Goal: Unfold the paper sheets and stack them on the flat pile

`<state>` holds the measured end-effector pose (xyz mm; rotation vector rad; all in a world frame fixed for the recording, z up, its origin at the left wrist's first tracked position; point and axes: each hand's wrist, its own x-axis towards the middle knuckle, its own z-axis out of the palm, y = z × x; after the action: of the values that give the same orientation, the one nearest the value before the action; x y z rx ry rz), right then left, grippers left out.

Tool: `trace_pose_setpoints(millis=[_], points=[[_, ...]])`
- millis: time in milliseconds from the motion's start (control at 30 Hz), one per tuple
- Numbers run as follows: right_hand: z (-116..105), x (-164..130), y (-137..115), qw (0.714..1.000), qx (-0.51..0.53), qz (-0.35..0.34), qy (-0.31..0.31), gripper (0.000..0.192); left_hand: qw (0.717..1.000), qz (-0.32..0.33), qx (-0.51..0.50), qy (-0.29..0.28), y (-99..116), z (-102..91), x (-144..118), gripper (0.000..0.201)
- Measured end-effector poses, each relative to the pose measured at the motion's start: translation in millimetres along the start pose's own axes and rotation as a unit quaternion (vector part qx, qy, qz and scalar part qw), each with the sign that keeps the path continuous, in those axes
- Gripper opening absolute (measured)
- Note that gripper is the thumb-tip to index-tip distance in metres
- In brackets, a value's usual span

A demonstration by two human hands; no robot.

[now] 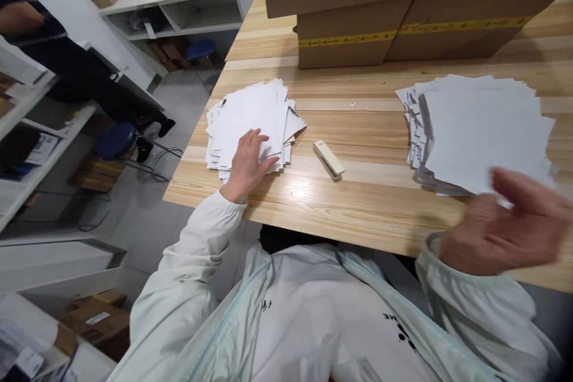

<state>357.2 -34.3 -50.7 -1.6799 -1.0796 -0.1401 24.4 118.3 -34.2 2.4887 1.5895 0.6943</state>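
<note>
Left paper stack (pixel 250 110): one of two, ragged, on the worktop (pixel 290 209).
Left hand (pixel 248 161): loosely spread, resting on the left paper stack.
Stapler (pixel 329 158): one, lying between both stacks.
Cartons (pixel 349 42): at least two, piled, with contents hidden.
Right paper stack (pixel 487 125): second, also ragged.
Right hand (pixel 496 230): blurred, near right paper stack; cannot tell whether spread or pinching.
</note>
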Motion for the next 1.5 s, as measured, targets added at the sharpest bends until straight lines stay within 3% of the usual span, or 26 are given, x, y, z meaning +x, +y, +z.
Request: trace_pose_setpoints(millis=[33, 100, 167, 233, 300, 400, 500, 567, 600, 700, 767, 833, 900, 967, 1067, 1167, 1300, 1500], points=[[11.2, -10.2, -15.7, 0.997, 0.036, -0.067, -0.008, 0.046, 0.999, -0.016, 0.030, -0.015, -16.8, 2.0, -4.0, 0.044], [34.2, -24.8, -43.5, 0.972, 0.111, -0.188, -0.089, 0.049, 0.997, -0.023, 0.060, -0.035, -36.3, 7.5, -8.3, 0.041], [56.2, -32.7, -65.6, 0.938, 0.165, -0.228, -0.203, 0.049, 0.997, -0.017, 0.068, -0.036, -42.7, 11.5, -8.3, 0.033], [76.4, -36.7, -81.1, 0.914, 0.207, -0.220, -0.269, 0.039, 0.997, -0.017, 0.064, -0.026, -44.1, 11.2, -5.7, 0.023], [94.6, -39.8, -90.6, 0.899, 0.240, -0.169, -0.324, 0.028, 0.998, -0.035, 0.052, -0.007, -44.8, 6.9, -4.2, 0.019], [116.7, -44.7, -96.7, 0.869, 0.301, 0.002, -0.394, 0.028, 0.997, -0.058, 0.026, 0.038, -40.4, -0.8, -15.4, 0.024], [132.1, -48.8, -96.9, 0.792, 0.376, 0.219, -0.428, 0.046, 0.995, -0.001, -0.039, 0.095, -18.8, -1.0, -50.0, 0.026], [138.4, -50.7, -94.7, 0.747, 0.400, 0.302, -0.436, 0.053, 0.989, 0.052, -0.102, 0.095, 2.8, 2.0, -79.3, 0.029], [140.3, -51.6, -93.0, 0.740, 0.400, 0.318, -0.437, 0.053, 0.986, 0.067, -0.131, 0.078, 13.1, 2.7, -92.6, 0.030], [141.4, -53.9, -86.8, 0.757, 0.381, 0.323, -0.422, 0.048, 0.970, 0.089, -0.226, 0.004, 29.9, -5.6, -114.1, 0.021], [138.9, -53.9, -83.7, 0.761, 0.377, 0.330, -0.411, 0.047, 0.960, 0.055, -0.273, 0.001, 24.0, -19.6, -108.0, 0.019], [135.2, -51.6, -82.3, 0.752, 0.393, 0.336, -0.408, 0.046, 0.963, -0.020, -0.256, 0.081, 5.9, -34.0, -87.5, 0.020], [131.5, -47.4, -82.3, 0.739, 0.415, 0.335, -0.411, 0.047, 0.974, -0.046, -0.164, 0.147, -17.7, -41.1, -59.0, 0.018], [128.6, -42.7, -82.7, 0.732, 0.428, 0.324, -0.420, 0.048, 0.990, -0.012, -0.086, 0.110, -39.0, -37.7, -29.9, 0.016], [125.9, -37.8, -82.5, 0.737, 0.426, 0.284, -0.442, 0.048, 1.000, 0.015, 0.000, -0.007, -54.8, -20.0, 2.7, 0.022], [124.6, -36.2, -81.2, 0.750, 0.408, 0.246, -0.458, 0.051, 0.996, 0.001, 0.059, -0.069, -49.8, -4.3, 18.1, 0.034], [124.6, -36.2, -78.7, 0.754, 0.395, 0.242, -0.466, 0.053, 0.989, -0.046, 0.110, -0.082, -30.1, 1.8, 22.6, 0.049], [123.5, -36.8, -80.1, 0.743, 0.415, 0.276, -0.446, 0.046, 0.985, -0.072, 0.134, -0.077, -17.0, 3.7, 23.4, 0.041]])
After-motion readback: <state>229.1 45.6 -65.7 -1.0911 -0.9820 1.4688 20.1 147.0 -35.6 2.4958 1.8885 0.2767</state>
